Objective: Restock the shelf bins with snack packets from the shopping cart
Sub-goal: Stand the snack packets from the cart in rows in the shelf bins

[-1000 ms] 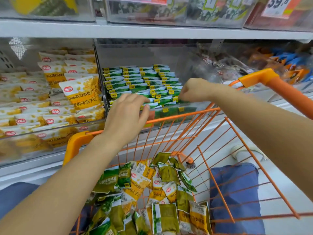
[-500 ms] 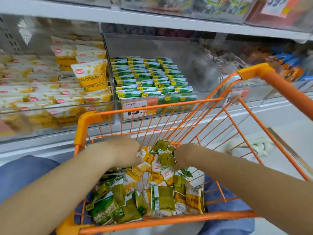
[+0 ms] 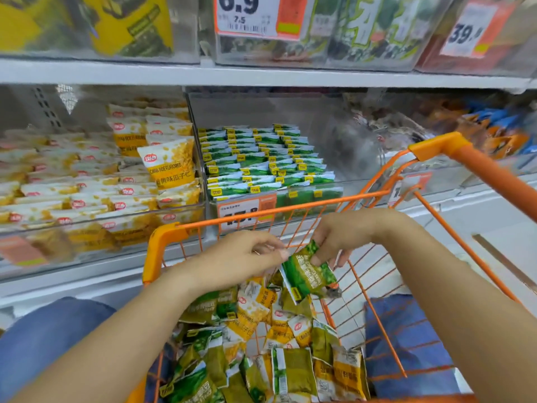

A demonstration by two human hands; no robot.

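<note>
Green snack packet (image 3: 308,276), pinched between both hands above the orange shopping cart (image 3: 165,242): right hand (image 3: 345,237) grips its top edge, left hand (image 3: 241,257) pinches its corner at 9 o'clock. Loose packets (image 3: 270,344) lie below; clear bin of green packets (image 3: 261,161) stands at 12 o'clock.

1. Bright, even store light; shadows faint.
2. Clear bin fronts (image 3: 96,239) carry a hazy glare that washes out the packets behind them.
3. Motion blur smears the right-hand bins (image 3: 494,132) and the cart handle (image 3: 491,173).
4. Wide-angle bowing bends the shelf edge (image 3: 261,77) toward the margins.
</note>
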